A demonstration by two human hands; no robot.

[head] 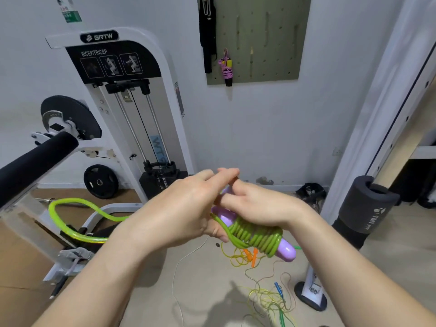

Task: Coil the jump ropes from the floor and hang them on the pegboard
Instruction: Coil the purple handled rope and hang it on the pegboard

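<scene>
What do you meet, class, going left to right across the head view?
Black padded bar → weight plate → purple handles wrapped in green rope → grey foam pad.

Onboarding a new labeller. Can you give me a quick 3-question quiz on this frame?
1. True or false: the green rope is wound round the purple handles.
2. The hanging rope on the pegboard is: A pink, B blue, C white.
3. Fill in: the loose yellow rope lies on the ____.
Key: 1 true; 2 A; 3 floor.
</scene>
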